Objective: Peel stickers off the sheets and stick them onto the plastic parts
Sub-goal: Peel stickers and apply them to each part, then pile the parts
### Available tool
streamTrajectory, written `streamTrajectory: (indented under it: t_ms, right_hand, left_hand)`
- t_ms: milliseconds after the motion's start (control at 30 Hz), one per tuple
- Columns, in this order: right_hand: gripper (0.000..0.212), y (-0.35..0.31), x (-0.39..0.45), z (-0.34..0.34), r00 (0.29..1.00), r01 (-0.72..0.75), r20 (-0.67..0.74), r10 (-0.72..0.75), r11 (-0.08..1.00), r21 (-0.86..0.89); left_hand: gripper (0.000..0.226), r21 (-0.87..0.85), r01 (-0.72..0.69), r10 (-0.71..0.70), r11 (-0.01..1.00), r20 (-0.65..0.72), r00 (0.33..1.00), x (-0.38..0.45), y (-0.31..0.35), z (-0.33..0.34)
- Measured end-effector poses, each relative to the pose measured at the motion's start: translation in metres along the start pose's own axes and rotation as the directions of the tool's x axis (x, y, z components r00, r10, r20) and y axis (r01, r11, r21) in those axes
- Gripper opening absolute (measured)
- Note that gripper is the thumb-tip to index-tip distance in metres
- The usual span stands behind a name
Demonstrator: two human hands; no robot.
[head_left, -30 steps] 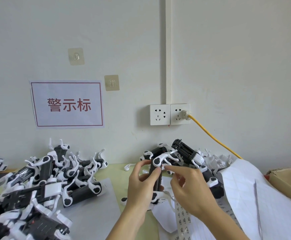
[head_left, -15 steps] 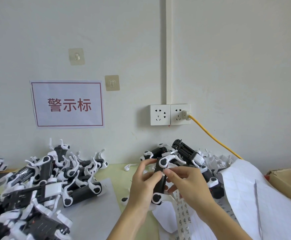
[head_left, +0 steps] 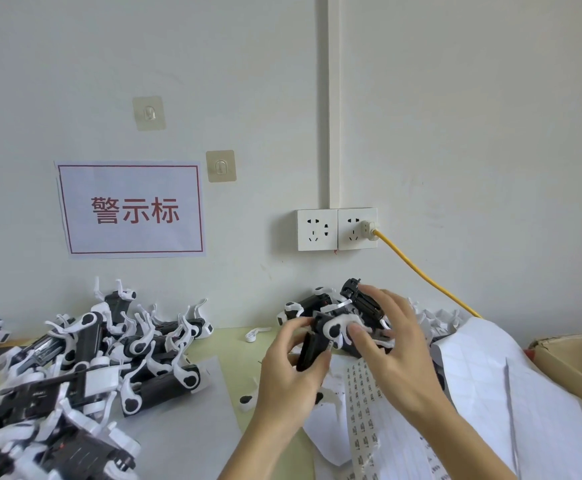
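Our left hand (head_left: 291,370) holds the black and white part (head_left: 320,341) up, just in front of the wall socket (head_left: 317,230). Our right hand (head_left: 391,344) has opened; its fingers now press flat on the part. We think the sticker is on. The sticker sheet (head_left: 364,386) lies below.

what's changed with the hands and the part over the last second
The right hand has opened, its fingers now spread and pressing the part's white top. The left hand still grips the black plastic part, lifted slightly. The sticker strip and the pile of parts stayed put.
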State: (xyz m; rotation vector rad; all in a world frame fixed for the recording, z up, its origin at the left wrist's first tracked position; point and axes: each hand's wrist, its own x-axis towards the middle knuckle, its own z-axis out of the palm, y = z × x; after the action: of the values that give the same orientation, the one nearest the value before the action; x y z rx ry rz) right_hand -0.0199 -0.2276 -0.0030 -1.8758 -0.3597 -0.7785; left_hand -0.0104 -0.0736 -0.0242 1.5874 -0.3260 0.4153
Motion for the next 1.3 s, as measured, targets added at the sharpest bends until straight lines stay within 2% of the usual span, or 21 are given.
streamTrajectory:
  t_ms: [100, 200, 333, 467, 533, 700, 800, 867, 933, 1100, 1300]
  right_hand:
    - [0.055, 0.004, 0.000, -0.006, 0.979, -0.007, 0.203, -0.005, 0.998, 0.057]
    - [0.049, 0.008, -0.001, -0.006, 0.946, -0.040, 0.324, 0.031, 0.999, 0.019]
    - [0.040, 0.012, -0.001, -0.001, 0.955, -0.099, 0.284, 0.086, 0.995, 0.031]
    - [0.029, 0.005, -0.005, 0.008, 0.956, -0.151, 0.269, 0.115, 0.981, 0.120]
    - [0.029, 0.002, -0.007, 0.011, 0.950, -0.190, 0.280, 0.140, 0.969, 0.157]
    - [0.023, 0.006, -0.006, 0.010, 0.938, -0.273, 0.273, 0.212, 0.939, 0.210]
    - [0.020, 0.007, -0.005, 0.009, 0.929, -0.312, 0.271, 0.251, 0.925, 0.215]
    - [0.033, 0.007, -0.004, 0.008, 0.924, -0.334, 0.269, 0.272, 0.917, 0.217]
    - [0.039, 0.008, -0.003, 0.008, 0.919, -0.355, 0.262, 0.294, 0.906, 0.230]
    - [0.035, 0.013, -0.003, 0.008, 0.922, -0.359, 0.244, 0.302, 0.901, 0.242]
    - [0.034, 0.011, -0.003, 0.010, 0.919, -0.364, 0.255, 0.302, 0.897, 0.250]
  left_hand:
    - [0.045, 0.093, -0.112, 0.103, 0.989, 0.106, 0.989, -0.003, 0.003, 0.001]
    - [0.046, 0.134, -0.175, 0.155, 0.975, 0.148, 0.977, -0.004, 0.003, 0.001]
    - [0.057, 0.168, -0.222, 0.190, 0.960, 0.186, 0.964, -0.004, 0.000, 0.001]
    - [0.027, 0.208, -0.194, 0.161, 0.959, 0.167, 0.973, -0.002, -0.004, 0.001]
    - [0.019, 0.233, -0.186, 0.152, 0.954, 0.157, 0.976, -0.001, -0.007, 0.001]
    - [0.026, 0.271, -0.168, 0.114, 0.948, 0.203, 0.973, 0.000, -0.006, 0.001]
    - [0.022, 0.307, -0.169, 0.097, 0.936, 0.235, 0.967, 0.002, -0.007, -0.001]
    - [0.035, 0.319, -0.176, 0.098, 0.931, 0.244, 0.965, 0.002, -0.006, -0.003]
    - [0.043, 0.329, -0.181, 0.116, 0.927, 0.208, 0.971, 0.002, -0.006, -0.004]
    - [0.017, 0.317, -0.148, 0.117, 0.937, 0.114, 0.986, 0.000, -0.012, 0.000]
    - [0.017, 0.322, -0.101, 0.081, 0.941, 0.074, 0.994, 0.001, -0.013, 0.003]
